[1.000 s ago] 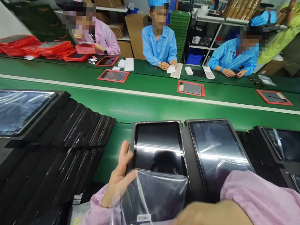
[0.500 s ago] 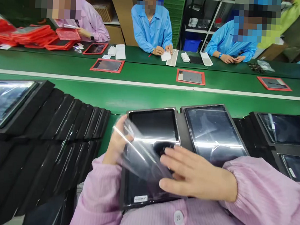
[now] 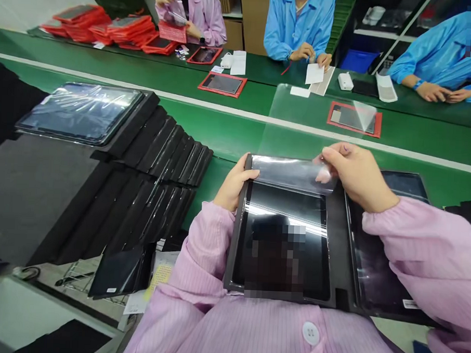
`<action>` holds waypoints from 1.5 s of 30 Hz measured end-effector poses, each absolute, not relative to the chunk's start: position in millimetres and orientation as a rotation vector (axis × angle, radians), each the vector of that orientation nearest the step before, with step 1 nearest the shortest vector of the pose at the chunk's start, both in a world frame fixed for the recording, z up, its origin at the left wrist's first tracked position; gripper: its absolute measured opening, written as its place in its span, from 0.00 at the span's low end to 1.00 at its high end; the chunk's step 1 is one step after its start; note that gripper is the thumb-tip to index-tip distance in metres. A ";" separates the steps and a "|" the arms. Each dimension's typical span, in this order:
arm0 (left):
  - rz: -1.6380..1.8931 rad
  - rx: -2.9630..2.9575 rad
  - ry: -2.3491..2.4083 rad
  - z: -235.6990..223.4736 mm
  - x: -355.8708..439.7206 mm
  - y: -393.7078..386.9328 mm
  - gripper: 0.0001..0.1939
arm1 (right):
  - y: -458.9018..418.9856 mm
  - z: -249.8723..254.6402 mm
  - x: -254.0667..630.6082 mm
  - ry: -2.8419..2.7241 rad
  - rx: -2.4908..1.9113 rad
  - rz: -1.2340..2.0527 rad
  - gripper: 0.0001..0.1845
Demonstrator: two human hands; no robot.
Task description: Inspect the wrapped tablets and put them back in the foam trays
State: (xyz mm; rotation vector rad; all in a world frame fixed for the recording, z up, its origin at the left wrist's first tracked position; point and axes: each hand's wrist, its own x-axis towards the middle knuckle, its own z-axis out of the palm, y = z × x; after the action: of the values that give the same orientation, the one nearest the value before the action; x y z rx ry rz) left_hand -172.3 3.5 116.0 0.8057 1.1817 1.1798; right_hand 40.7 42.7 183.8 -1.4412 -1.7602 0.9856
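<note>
A tablet-like black screen (image 3: 285, 246) lies face up in a black tray (image 3: 336, 248) in front of me. Over its far end, a clear plastic film (image 3: 290, 171) is folded back and stretches away above the green belt, with a white label (image 3: 300, 91) near its far edge. My right hand (image 3: 358, 174) pinches the film at its right side. At the tray's upper left edge, my left hand (image 3: 235, 184) is closed around the rim, its thumb lying over the film's corner. A second screen (image 3: 387, 266) sits in the tray's right half, partly under my right forearm.
Stacked black trays (image 3: 158, 157) stand to my left, with a film-covered screen (image 3: 82, 112) on top. Across the green belt (image 3: 176, 111), several people work beside red-framed panels (image 3: 224, 84). A dark film-covered sheet (image 3: 118, 270) lies low on the left.
The clear film has gone from over the screen's near part to its far end, peeled away from me. My right hand has moved up and away with it. My view has swung left.
</note>
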 end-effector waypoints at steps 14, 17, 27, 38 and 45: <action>0.760 2.109 1.735 183.2 -153.7 -22.8 0.20 | 15.8 206.9 186.0 -2.017 -1.650 0.504 0.11; 0.576 2.616 1.027 192.7 -103.2 -59.9 0.11 | 40.5 187.1 212.2 -1.865 -1.847 0.403 0.12; 0.340 2.947 0.598 161.9 -7.2 -97.8 0.12 | 9.1 171.9 235.6 -1.736 -1.618 0.753 0.19; 1.278 0.953 1.808 176.1 -117.3 -14.7 0.07 | -26.5 167.9 272.7 -1.121 -1.435 1.048 0.12; 1.148 0.935 1.406 182.7 -81.7 -53.3 0.17 | -26.4 178.7 238.0 -0.983 -1.340 1.478 0.08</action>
State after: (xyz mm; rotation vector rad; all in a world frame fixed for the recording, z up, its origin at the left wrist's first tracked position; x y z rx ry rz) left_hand -81.7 -53.3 182.7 0.9348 1.4061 1.1478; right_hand 238.0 -26.4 178.7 -1.3398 -0.9835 1.4780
